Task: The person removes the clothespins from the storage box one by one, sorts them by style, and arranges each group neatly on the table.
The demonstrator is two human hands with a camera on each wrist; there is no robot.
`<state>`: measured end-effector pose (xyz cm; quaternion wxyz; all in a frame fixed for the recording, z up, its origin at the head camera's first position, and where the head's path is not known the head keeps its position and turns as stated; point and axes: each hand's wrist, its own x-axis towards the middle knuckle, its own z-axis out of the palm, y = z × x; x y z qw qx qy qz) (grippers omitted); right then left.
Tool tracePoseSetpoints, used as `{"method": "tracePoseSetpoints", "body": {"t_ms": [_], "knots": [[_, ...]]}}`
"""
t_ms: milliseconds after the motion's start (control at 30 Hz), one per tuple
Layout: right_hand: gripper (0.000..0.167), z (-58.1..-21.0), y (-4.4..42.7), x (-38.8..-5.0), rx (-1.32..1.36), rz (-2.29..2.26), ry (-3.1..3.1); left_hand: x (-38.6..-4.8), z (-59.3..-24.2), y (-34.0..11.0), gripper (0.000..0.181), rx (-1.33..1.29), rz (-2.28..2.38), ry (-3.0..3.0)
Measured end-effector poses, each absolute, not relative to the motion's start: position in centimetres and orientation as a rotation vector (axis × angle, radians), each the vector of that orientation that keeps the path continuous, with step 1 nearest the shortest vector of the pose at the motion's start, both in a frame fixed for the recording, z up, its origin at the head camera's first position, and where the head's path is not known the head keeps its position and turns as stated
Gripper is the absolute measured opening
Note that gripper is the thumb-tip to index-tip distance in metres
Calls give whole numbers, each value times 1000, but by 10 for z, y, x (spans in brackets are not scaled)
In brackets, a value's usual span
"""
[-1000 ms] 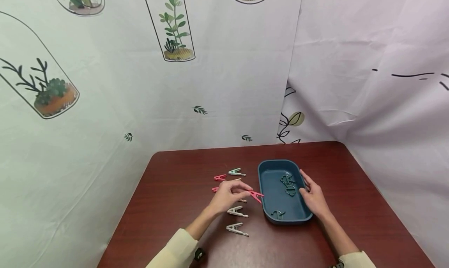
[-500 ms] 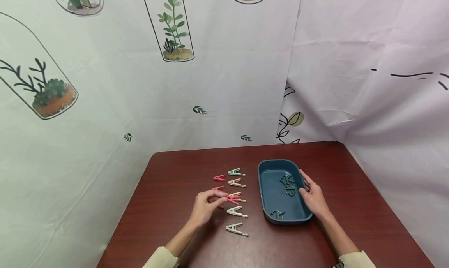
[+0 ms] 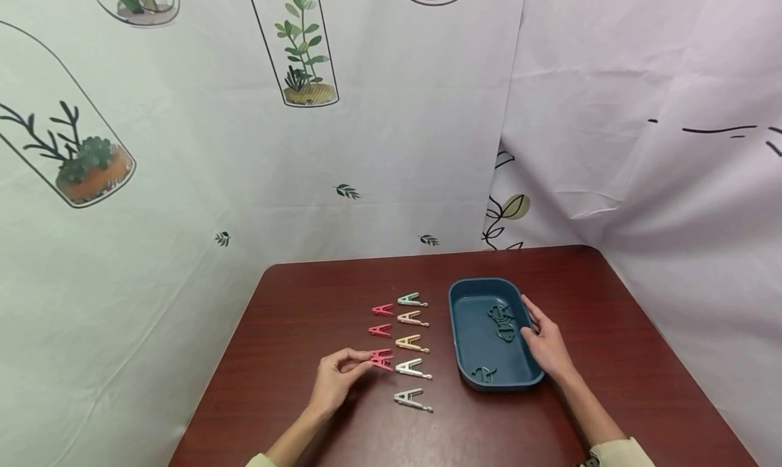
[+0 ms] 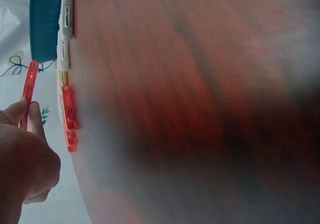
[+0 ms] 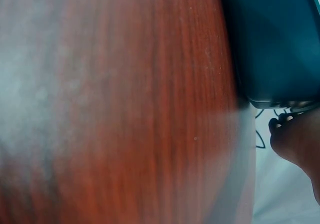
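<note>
Hands apart. L hand (image 3: 332, 383) pinches red plastic A-shaped peg (image 4: 30, 81) above tabletop (image 3: 489, 426), not yet down; R hand (image 3: 548, 348) grips rim of blue rect. plastic tray (image 3: 479, 348). Down: 3 red pegs (image 3: 379, 330), 5 pale plastic pegs (image 3: 404, 367). Not out: dk-green ring-like pcs (image 3: 505, 331).

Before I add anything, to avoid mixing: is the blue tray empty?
Not empty: the head view shows dark green pieces lying inside the tray.

Open desk (image 3: 293, 318) stretches left of the left hand's fingers (image 3: 354, 354), while two red clips (image 3: 379, 329) lie just beyond them, a column of pale clips (image 3: 406, 369) blocks their right, and farther right a blue tray's wall (image 3: 453, 324) bars a low pass.
</note>
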<state>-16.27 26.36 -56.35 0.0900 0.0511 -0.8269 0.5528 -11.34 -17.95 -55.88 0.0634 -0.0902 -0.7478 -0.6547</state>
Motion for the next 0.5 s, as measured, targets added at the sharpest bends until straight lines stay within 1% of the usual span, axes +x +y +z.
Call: {"method": "tracePoseSetpoints", "body": {"t_ms": [233,500], "knots": [[66,-563,264,-162,159,1627,-2469,-105,-566,-186,11,-126,-2023,-2309],[68,-561,263,-160,170,1659,-2455,-97,-570,-188,11,-126,-1966,-2351]]}}
